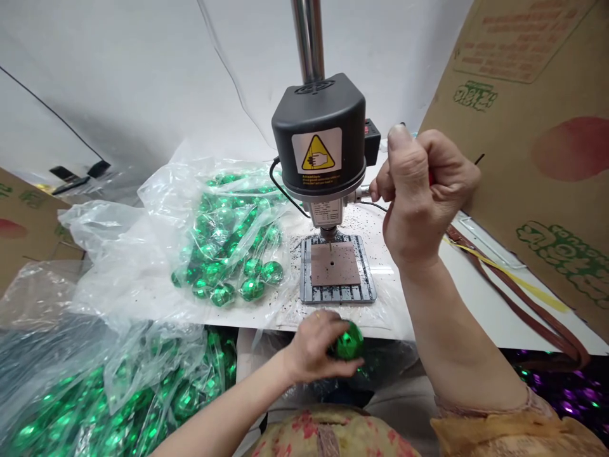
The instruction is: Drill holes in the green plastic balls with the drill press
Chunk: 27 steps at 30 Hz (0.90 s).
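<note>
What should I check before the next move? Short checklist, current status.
1. Left hand away from the drill bit: ok, it is in front of the base plate.
2. Green ball secure: ok, fingers and thumb wrap it.
3. Right hand on the lever: ok, closed around it, though hiding most of it.
4. Base plate clean: not ok, dark specks are scattered over it.
5. Right sleeve away from the bit: ok, it ends near the elbow.
6. Bit stopped: cannot tell from one still.

The brown pad (341, 270) is reachable from the front; the black machine head (320, 139) overhangs it, and green balls (233, 236) crowd its left.
</note>
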Motion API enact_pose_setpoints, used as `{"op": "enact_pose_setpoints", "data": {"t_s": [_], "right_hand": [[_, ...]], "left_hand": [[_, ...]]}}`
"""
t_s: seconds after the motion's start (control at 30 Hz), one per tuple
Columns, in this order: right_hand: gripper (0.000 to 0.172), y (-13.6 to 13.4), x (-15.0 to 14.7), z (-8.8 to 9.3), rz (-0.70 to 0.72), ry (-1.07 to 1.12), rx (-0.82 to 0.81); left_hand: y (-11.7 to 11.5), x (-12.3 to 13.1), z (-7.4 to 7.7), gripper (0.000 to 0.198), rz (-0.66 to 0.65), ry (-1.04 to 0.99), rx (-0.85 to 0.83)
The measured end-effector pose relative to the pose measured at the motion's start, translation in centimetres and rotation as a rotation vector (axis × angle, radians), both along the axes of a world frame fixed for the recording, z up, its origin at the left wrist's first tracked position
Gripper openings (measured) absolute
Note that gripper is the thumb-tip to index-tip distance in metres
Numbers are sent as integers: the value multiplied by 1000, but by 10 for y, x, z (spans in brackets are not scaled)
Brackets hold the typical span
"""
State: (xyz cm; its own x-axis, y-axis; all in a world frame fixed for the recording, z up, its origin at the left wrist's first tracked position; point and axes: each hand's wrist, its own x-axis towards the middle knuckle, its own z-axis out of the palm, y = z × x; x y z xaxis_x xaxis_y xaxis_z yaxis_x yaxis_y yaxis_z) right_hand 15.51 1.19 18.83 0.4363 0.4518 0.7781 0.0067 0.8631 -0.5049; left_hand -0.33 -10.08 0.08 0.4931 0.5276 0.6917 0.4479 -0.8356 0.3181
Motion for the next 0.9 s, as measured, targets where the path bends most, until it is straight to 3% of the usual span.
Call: {"op": "enact_pose_setpoints", "data": {"t_s": [0.1, 0.2, 0.3, 0.4, 0.5, 0.6, 0.8, 0.9], "right_hand": [[46, 0, -1, -2, 5, 32, 1], [45, 1, 0, -5, -27, 17, -10], [43, 3, 2, -8, -55, -19, -10], [44, 4, 3, -10, -79, -23, -24], [46, 3, 2, -10, -88, -18, -45], [46, 3, 1, -9, -78, -13, -33], [44, 1, 1, -9, -31, 15, -2], [46, -1, 0, -10, -18, 25, -6]], "left_hand": [[-26, -5, -18, 39, -103, 345, 173], [-24, -12, -19, 45, -131, 351, 158], [12, -21, 2, 35, -25, 166, 15], [73, -34, 30, 24, 257, 98, -235], [133, -50, 47, 28, 520, 363, -422], [171, -67, 53, 29, 700, 524, -493], [193, -92, 58, 33, 704, 520, -540], [181, -91, 61, 42, 518, 286, -544]]}}
